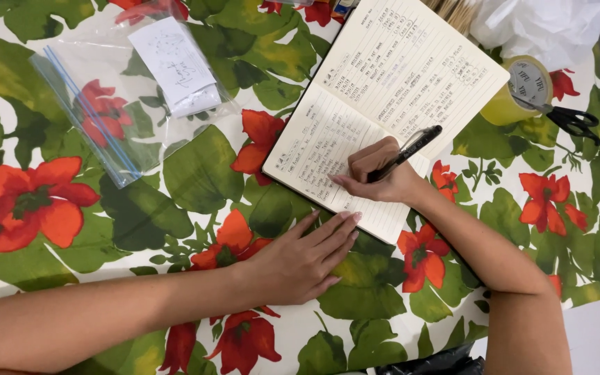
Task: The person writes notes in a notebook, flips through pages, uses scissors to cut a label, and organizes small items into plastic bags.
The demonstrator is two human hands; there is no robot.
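Note:
An open lined notebook (383, 90) full of handwriting lies tilted on a flowered tablecloth (196, 173). My right hand (376, 173) rests on its lower page, fingers closed around a black pen (407, 151) whose tip meets the paper. My left hand (303, 260) lies flat and spread on the cloth just below the notebook's lower edge, fingertips near that edge, holding nothing.
A clear zip bag (123, 90) with a folded paper slip lies at upper left. A yellow tape roll (519, 90) and black scissors (571, 121) sit right of the notebook. White crumpled plastic (543, 28) is at top right. A dark object (432, 362) shows at the bottom edge.

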